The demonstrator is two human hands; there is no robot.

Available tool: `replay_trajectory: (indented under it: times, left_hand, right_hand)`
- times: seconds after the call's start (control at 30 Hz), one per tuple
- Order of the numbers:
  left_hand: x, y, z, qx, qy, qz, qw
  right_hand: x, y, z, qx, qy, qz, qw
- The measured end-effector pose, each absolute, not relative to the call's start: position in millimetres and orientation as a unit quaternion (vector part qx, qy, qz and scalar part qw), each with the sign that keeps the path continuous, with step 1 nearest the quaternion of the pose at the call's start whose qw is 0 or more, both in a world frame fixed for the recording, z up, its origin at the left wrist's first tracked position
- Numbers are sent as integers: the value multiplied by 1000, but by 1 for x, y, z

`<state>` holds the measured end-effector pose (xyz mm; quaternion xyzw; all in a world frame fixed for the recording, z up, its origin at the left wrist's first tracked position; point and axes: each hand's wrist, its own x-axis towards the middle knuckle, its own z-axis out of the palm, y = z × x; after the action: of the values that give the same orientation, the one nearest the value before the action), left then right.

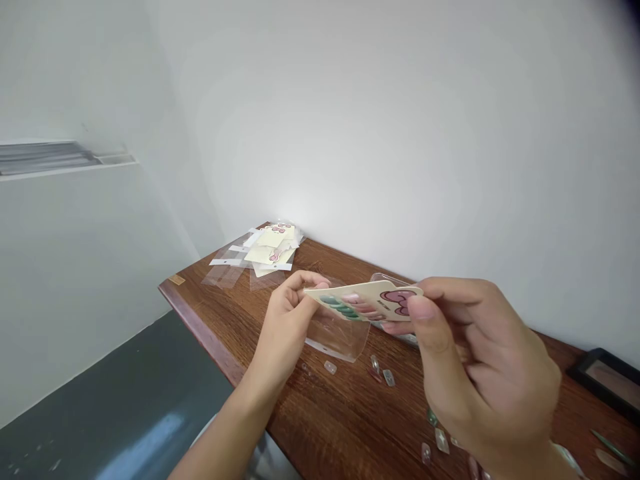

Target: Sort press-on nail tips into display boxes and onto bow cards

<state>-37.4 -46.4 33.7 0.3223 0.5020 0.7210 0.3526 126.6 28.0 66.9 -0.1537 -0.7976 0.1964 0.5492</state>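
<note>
A cream card with green and pink press-on nails is held up, tilted, above the table. My right hand pinches its right end, thumb over the pink bow print. At the card's left end, my left hand has its fingers closed on the edge, the fingertips partly hidden. Just below the card is a clear plastic bag with a white strip; whether my left hand also touches it I cannot tell. Loose press-on nails lie on the wood below.
The brown wooden table stands against a white wall. At its far left corner lies a pile of cream cards and clear bags. A black-framed case sits at the right edge. More loose nails lie near my right wrist.
</note>
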Motion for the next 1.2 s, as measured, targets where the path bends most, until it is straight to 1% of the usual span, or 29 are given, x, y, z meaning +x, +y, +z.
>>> replay_trajectory:
  times: [0.13,0.27,0.37,0.47,0.57,0.77,0.97,1.2]
  left_hand:
    - [-35,-46,33,327,497,722,354]
    - [-30,-46,32,339,486,718,365]
    - [-27,-48,30,369,460,706,392]
    - [-28,-51,29,381,436,701,417]
    - [-29,-53,29,384,432,697,423]
    - [-26,-56,34,406,444,680,419]
    - [-26,-58,33,411,432,667,447]
    - [-24,-62,36,414,481,637,438]
  right_hand:
    - [127,28,67,-158,-795,195,553]
    - [125,30,66,-214,-762,222,570]
    - [124,30,67,-237,-735,243,587]
    - [125,31,69,-246,-727,236,596]
    - [128,33,72,-244,-741,203,592]
    - [134,39,78,-204,-806,67,552]
    - [136,37,85,-183,-833,33,521]
    - [133,34,85,-161,-857,-37,489]
